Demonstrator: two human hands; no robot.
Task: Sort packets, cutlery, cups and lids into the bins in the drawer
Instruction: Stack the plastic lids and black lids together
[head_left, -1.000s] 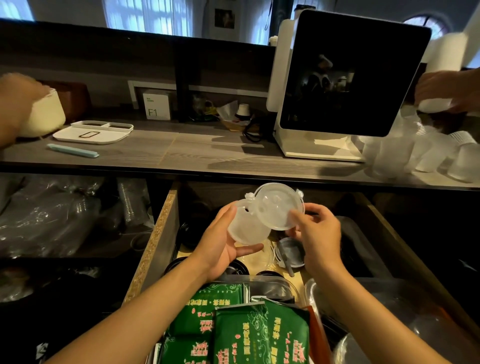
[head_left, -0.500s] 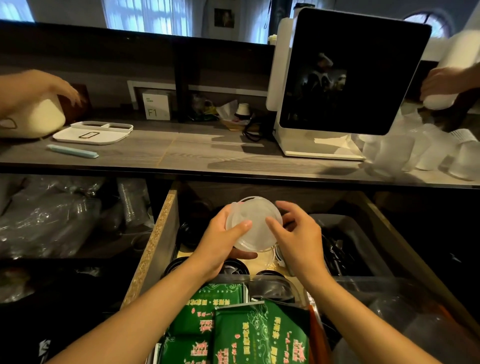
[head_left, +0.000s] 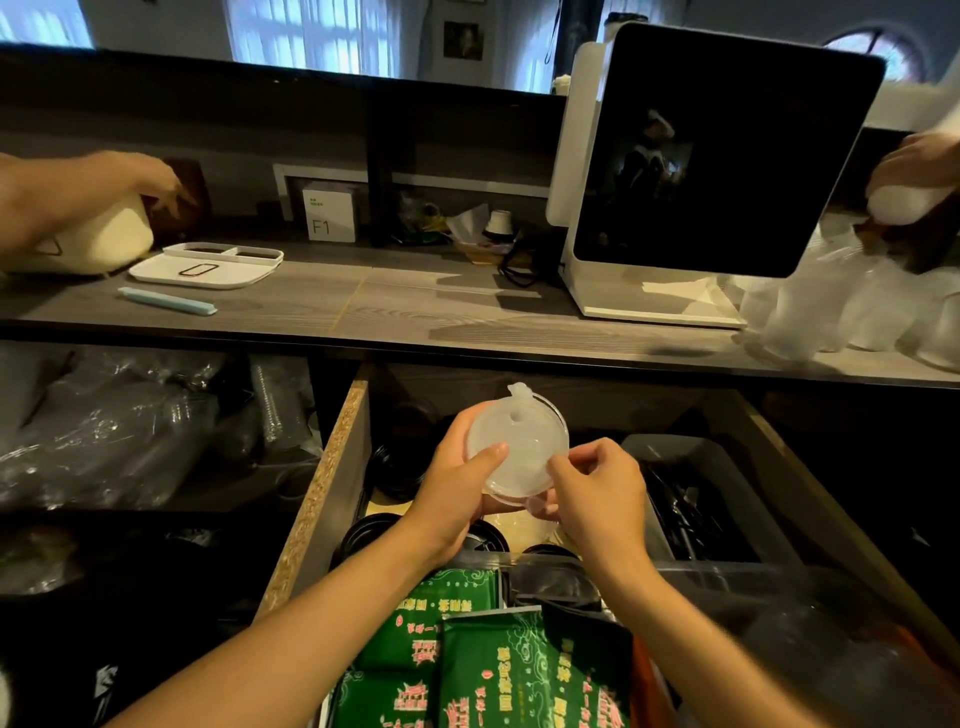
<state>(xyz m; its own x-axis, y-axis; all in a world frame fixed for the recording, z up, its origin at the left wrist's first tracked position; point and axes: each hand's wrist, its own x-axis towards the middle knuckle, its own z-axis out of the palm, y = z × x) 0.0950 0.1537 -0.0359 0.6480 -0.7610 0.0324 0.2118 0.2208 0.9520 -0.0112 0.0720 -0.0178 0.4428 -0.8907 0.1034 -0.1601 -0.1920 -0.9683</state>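
I'm looking down into an open drawer, its raw chipboard left wall running close beside my left forearm. To the left of that wall, crumpled clear plastic bags are filling a dark shelf. My left hand is gripping the translucent lids from the left, thumb lying across the top face; it looks like a small stack, though the glare is making that hard to confirm. My right hand is pinching the lower right rim of the lids between thumb and forefinger. The lids are hovering above the middle of the drawer, over black round lids lying on the floor. Green packets are crowding the near end beneath my wrists. To the right, a grey bin is holding dark cutlery, and the drawer's right wall is slanting away beyond it. Above, the counter edge is overhanging the drawer's back, with clear cups clustering at its right end.
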